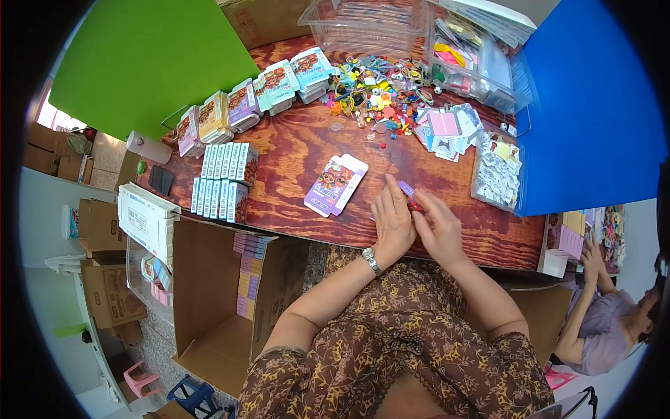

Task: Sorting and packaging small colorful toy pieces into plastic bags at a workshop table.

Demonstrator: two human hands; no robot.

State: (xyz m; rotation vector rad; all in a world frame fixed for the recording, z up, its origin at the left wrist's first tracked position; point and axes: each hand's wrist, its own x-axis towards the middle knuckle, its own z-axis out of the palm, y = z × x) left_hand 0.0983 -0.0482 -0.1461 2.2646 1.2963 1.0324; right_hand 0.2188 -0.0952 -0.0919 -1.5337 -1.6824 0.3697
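Note:
My left hand (pixel 393 222) and my right hand (pixel 438 230) meet near the table's front edge, both with bent fingers. Between them is a small purple printed carton (pixel 405 187), mostly hidden by my fingers; only a purple end and a bit of red picture show. Just left of my hands, a flattened purple-and-white carton (pixel 333 183) with a picture on its front lies on the red-brown table (pixel 307 136). A watch (pixel 370 261) is on my left wrist.
Flat carton stacks (pixel 278 85) and rows of upright filled-looking boxes (pixel 225 178) stand at left. Small toys (pixel 380 94) are heaped at the back. Cards (pixel 447 126) and a clear tray of white packets (pixel 498 171) lie right. A co-worker (pixel 614 325) sits beyond the blue panel (pixel 593 105).

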